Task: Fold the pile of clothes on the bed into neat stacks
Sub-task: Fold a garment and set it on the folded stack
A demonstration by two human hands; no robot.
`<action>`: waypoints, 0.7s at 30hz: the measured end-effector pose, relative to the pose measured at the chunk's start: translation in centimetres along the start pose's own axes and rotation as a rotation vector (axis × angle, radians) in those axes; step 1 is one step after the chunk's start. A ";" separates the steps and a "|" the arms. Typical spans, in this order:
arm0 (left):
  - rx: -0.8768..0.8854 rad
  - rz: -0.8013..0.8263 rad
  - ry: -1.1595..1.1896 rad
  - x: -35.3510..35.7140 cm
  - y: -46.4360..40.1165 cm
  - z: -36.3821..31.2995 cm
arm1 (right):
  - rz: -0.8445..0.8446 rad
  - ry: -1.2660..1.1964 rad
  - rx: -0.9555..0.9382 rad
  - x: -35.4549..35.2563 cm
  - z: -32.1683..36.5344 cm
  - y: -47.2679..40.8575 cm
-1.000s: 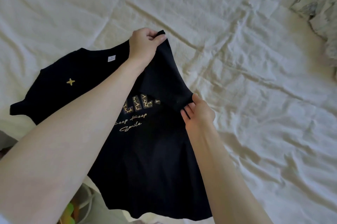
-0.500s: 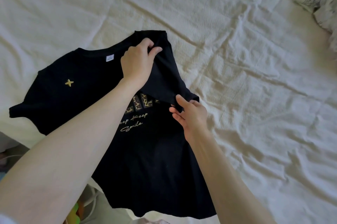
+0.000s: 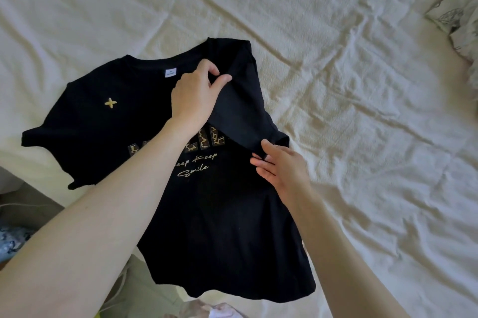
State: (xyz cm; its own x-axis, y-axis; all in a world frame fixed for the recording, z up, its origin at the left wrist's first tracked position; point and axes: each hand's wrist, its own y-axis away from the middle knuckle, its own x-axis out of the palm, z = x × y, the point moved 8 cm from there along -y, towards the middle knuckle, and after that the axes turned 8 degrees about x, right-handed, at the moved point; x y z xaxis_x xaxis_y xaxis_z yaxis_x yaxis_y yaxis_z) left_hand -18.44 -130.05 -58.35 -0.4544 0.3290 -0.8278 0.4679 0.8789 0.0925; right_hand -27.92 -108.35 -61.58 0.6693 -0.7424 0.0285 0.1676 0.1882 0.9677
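**Folding the right side of the black T-shirt inward**

Lying front side up at the centre of the frame, the black T-shirt (image 3: 103, 121) is spread on the cream bed sheet (image 3: 336, 32), with its collar toward the upper part of the picture and its hem hanging over the bed edge at the bottom. The right sleeve part is turned over onto the chest and covers the end of the printed letters.

The left hand (image 3: 194, 97) pinches the folded shoulder cloth between thumb and fingers, so this grip is closed on the fabric. The right hand (image 3: 282, 165) holds the lower corner of the same flap near the sleeve end; the thumb lies over the edge and the fingers reach under it.

To do this step well, I think both hands should lay the flap down together, so the fold line runs straight from shoulder to hem, and then smooth it flat.

A patterned pillow (image 3: 460, 12) lies at the upper right.
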 end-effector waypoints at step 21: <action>0.111 0.077 -0.191 -3.1 11.8 2.2 | -0.283 1.682 -1.013 7.9 -1.0 3.2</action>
State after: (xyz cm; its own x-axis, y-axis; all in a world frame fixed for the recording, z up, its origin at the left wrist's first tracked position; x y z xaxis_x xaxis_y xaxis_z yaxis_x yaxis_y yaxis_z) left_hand -9.87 -121.39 -55.92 -0.2674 0.3127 -0.9114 0.5809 0.8070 0.1064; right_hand -21.41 -112.98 -58.50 0.3405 0.3217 -0.8835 0.2439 0.8773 0.4134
